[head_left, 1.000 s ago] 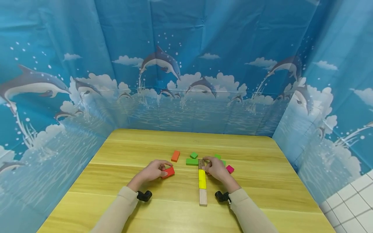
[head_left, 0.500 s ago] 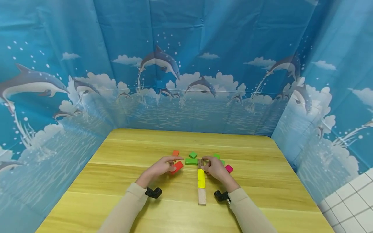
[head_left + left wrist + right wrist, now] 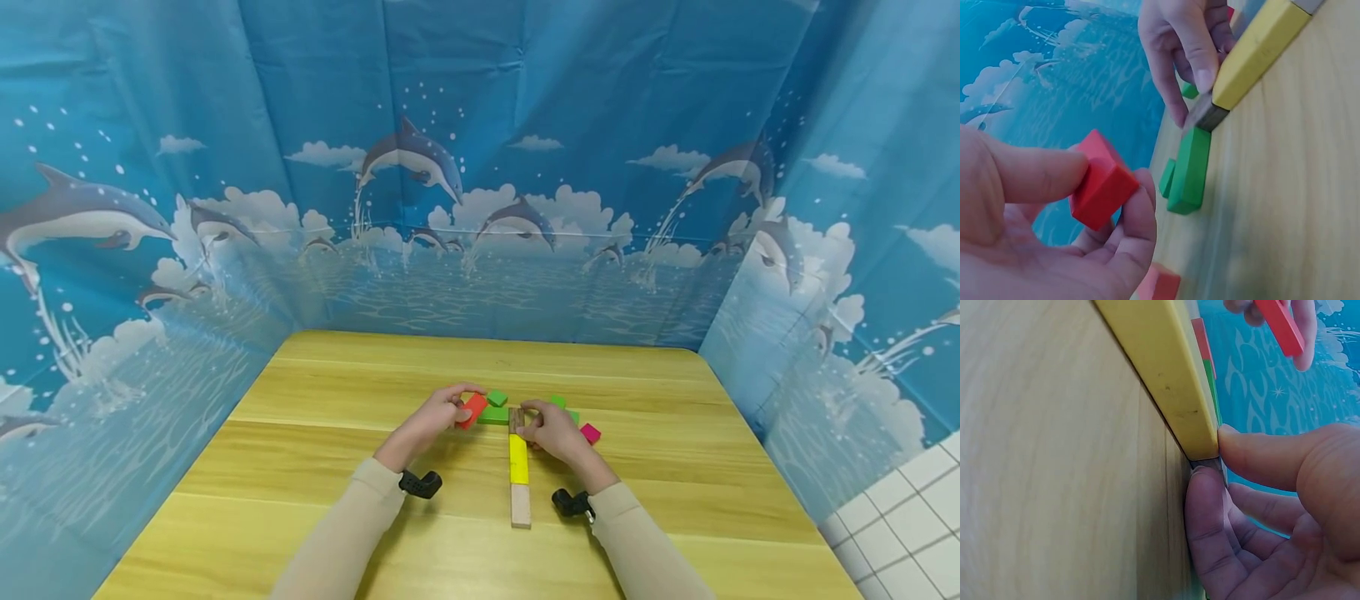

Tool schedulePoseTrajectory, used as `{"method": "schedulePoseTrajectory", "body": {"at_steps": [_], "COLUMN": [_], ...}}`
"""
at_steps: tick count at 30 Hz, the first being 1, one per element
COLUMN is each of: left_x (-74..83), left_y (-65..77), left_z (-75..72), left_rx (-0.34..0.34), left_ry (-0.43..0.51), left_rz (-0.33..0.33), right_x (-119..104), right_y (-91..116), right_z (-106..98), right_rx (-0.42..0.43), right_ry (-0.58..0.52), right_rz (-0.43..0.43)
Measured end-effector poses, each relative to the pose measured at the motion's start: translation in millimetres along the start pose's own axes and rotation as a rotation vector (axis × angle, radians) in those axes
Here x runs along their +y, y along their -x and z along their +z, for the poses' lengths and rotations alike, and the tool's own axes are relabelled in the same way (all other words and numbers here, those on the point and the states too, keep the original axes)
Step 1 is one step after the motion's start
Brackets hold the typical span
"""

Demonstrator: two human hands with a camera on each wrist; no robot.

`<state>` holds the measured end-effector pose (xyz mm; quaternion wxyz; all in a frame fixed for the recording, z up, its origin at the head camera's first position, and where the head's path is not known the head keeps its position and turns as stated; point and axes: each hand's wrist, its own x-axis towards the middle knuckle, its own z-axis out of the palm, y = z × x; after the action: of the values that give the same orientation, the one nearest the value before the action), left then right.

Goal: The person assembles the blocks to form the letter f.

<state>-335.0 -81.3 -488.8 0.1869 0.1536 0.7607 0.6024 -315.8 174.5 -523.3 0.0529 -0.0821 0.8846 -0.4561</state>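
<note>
Row of blocks [image 3: 519, 467] on a counter [image 3: 637, 387]
Left grip [image 3: 435, 417] holds a red block [image 3: 474, 410], right grip [image 3: 555, 433] the dark block [image 3: 514, 418].

Blue curtain [image 3: 465, 50] around a wood-grained counter [image 3: 630, 367]
Leaping dolphins [image 3: 416, 156] and white clouds [image 3: 538, 144] are printed across the creased curtain, which rises behind and on both sides; white tiles [image 3: 911, 521] with grey joints show at lower right.
</note>
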Motion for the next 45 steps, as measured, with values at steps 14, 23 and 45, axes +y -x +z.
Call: {"method": "schedulePoseTrajectory", "body": {"at_steps": [14,23,45], "left_x": [7.6,11.0,-4.6], "left_y": [-33.5,-53.9,-92.5], "left_z": [15.6,26.1,50.7], "left_rx": [0.100,0.155,0.247], "left_ry": [0.094,0.064,-0.143], "left_rz": [0.054,0.105,0.144], "right_x": [1,1,0], "right_y": [-1,-2,1], "right_z": [-1,-3,-1], "right_rx": [-0.002,0.008,0.011], "right_ry": [0.013,0.010,0.030], "right_rz": [0.009,0.000,-0.020]}}
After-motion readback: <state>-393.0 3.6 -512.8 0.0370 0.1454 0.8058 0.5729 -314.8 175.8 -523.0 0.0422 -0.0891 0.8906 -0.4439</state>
